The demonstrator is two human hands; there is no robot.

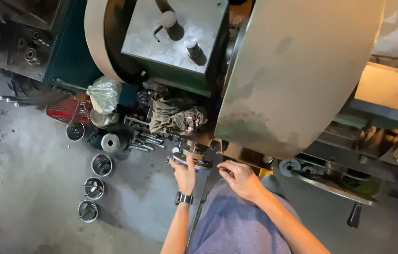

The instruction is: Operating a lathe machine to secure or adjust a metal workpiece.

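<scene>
My left hand (184, 174), with a dark watch on its wrist, reaches forward with its fingers stretched out. The fingertips touch a round metal dish (202, 165) at the foot of a large press machine (297, 70). My right hand (239, 178) hovers just right of it, above my grey-clad knee (236, 226). Its fingers curl inward as if pinching, and whether it holds a small piece is hidden.
Three small steel bowls (94, 187) stand in a row on the concrete floor at left. Near them lie a crumpled rag (175, 113), a tied plastic bag (104, 93), a red basket (69, 109) and loose bolts (144, 142). A black-handled lever (354, 215) sticks out at right.
</scene>
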